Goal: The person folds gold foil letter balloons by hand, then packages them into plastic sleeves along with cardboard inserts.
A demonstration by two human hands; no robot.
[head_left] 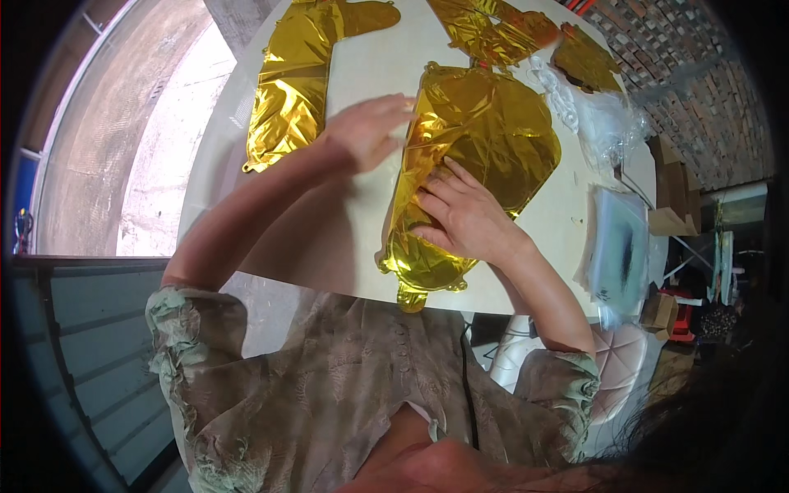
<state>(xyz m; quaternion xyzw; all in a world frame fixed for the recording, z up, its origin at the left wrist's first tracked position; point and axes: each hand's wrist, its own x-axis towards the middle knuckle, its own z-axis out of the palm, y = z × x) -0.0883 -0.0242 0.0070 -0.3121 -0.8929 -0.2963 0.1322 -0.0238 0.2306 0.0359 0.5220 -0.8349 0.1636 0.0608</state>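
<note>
A flat, uninflated gold foil balloon (501, 140) lies in front of me, one end reaching the table's near edge. My right hand (468, 214) rests on its lower left part, fingers spread over the creased foil. At the balloon's upper left edge is my left hand (370, 131), slightly blurred, its fingers stretched out toward the foil. Whether those fingertips touch the edge I cannot tell. A second gold foil balloon (292, 90) lies flat beyond my left forearm.
More gold foil pieces (493, 33) (585, 59) lie at the far side of the pale table (304, 238). Crumpled clear plastic (604, 123) and a stack of clear plastic bags (620, 246) are along the right edge. Cardboard boxes (674, 189) and a quilted seat (618, 370) stand beyond it.
</note>
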